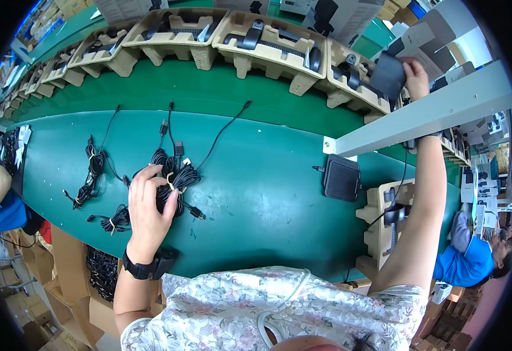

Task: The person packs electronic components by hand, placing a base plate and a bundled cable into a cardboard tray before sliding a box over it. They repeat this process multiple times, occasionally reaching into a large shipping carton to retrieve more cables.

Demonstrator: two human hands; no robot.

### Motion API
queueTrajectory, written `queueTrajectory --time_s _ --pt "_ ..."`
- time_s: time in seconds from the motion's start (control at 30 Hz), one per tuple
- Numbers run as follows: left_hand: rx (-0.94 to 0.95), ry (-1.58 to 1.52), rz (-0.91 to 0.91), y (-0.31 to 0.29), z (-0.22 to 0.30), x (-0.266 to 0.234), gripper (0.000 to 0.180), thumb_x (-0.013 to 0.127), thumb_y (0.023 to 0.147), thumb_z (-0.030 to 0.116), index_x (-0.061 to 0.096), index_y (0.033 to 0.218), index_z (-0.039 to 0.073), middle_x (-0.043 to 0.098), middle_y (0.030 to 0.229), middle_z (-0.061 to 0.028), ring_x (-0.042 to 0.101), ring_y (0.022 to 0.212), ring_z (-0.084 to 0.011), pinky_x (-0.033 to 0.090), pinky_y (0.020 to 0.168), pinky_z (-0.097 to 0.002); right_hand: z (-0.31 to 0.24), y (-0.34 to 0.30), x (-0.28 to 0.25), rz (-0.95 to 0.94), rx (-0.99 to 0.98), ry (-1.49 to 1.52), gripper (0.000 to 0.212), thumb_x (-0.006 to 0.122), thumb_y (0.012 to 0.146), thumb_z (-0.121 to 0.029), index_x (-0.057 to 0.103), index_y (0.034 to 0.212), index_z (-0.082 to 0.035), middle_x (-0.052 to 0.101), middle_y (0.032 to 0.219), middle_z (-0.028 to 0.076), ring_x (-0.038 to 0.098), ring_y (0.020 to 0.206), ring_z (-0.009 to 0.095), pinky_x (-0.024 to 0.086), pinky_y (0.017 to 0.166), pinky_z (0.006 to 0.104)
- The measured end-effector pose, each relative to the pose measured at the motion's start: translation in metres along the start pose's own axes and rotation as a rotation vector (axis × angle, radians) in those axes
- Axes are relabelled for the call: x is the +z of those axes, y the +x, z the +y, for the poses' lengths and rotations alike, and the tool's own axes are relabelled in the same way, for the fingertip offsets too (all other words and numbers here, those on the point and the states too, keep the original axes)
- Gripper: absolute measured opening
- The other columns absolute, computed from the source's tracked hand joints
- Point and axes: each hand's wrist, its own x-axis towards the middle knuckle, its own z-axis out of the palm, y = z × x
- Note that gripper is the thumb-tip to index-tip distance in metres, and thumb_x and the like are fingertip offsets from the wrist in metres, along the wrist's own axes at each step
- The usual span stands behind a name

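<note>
My left hand [149, 202] is curled over a pile of black cables, its thumb and fingers closed round a tied cable bundle [184, 178]. Beside it lie another tied cable bundle [95, 167] and a small cable coil [117, 219]. Far out to the right, my right hand [417, 79] grips the edge of a flat black square pad [388, 75], tilted above a cardboard-pulp tray [333, 93] with black parts in it. A similar black square pad [342, 177] with a short plug lies on the green table.
A row of pulp trays [238, 58] holding black parts curves along the far side. A grey metal post [425, 111] slants across the right, beside my right forearm. Another pulp tray [376, 222] stands near right. Co-workers in blue [2, 207] sit at both sides.
</note>
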Motion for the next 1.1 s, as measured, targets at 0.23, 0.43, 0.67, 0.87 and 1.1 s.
queueTrajectory --time_s 0.23,0.43,0.67,0.87,1.1 --pt "-0.146 -0.198 0.11 0.007 0.002 -0.006 0.022 0.066 0.078 0.003 0.052 0.095 -0.001 0.059 0.096 -0.0135 0.058 0.089 -0.027 0.045 0.079 -0.0345 -0.011 0.003 -0.005 0.039 -0.024 -0.036 0.016 0.053 0.091 -0.009 0.06 0.103 -0.001 0.061 0.092 0.004 0.054 0.088 0.014 0.041 0.083 0.0249" --pt "-0.243 -0.441 0.225 0.013 0.004 -0.018 0.019 0.063 0.083 0.001 0.051 0.098 0.0 0.057 0.093 -0.0092 0.057 0.08 -0.0158 0.046 0.071 -0.0259 -0.016 -0.007 0.008 -0.06 0.03 -0.152 0.02 0.053 0.091 -0.011 0.061 0.108 -0.003 0.062 0.096 0.009 0.055 0.097 0.016 0.042 0.086 0.0274" --pt "-0.308 -0.94 0.167 0.031 0.021 -0.015 0.025 0.06 0.085 -0.001 0.049 0.108 0.003 0.054 0.1 -0.0069 0.056 0.078 -0.0101 0.047 0.067 -0.0206 0.004 -0.049 0.022 -0.161 -0.279 -0.616 0.028 0.05 0.092 -0.015 0.056 0.118 -0.006 0.058 0.111 0.014 0.054 0.109 0.021 0.04 0.095 0.0322" --pt "-0.21 -1.154 -0.143 0.054 0.038 -0.024 0.029 0.056 0.086 -0.004 0.045 0.113 0.002 0.054 0.099 -0.0081 0.061 0.08 -0.0139 0.05 0.07 -0.0233 0.01 -0.052 -0.113 0.423 -0.054 0.066 0.033 0.051 0.094 -0.021 0.053 0.121 -0.003 0.057 0.113 0.005 0.055 0.096 0.016 0.045 0.086 0.0308" --pt "0.067 -1.582 -0.22 0.039 0.098 -0.018 0.025 0.056 0.089 0.003 0.045 0.111 0.002 0.057 0.098 -0.0111 0.063 0.086 -0.0202 0.049 0.082 -0.0307 -0.33 -0.177 -0.034 -0.141 -0.459 -0.167 0.046 0.074 0.071 -0.008 0.058 0.115 -0.003 0.061 0.101 0.003 0.055 0.079 0.009 0.046 0.066 0.0252"
